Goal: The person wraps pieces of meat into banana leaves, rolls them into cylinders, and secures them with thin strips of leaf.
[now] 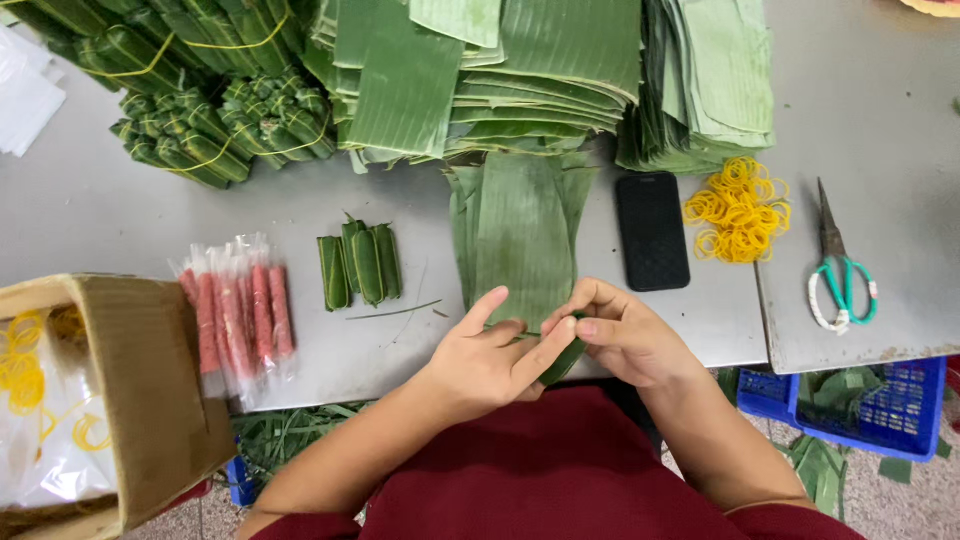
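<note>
Hands, left [490, 355] and right [620, 335], are pinching a folded leaf roll [566, 358] between them, each grip clenching it at the desk [120, 215] edge.

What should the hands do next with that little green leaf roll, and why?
Probably finish tucking the leaf end, then lay the leaf roll beside the finished rolls. Both the left hand and right hand pinch it at the table edge, and it looks only partly closed. The wrapped ones lie together, so it likely joins them.
</note>
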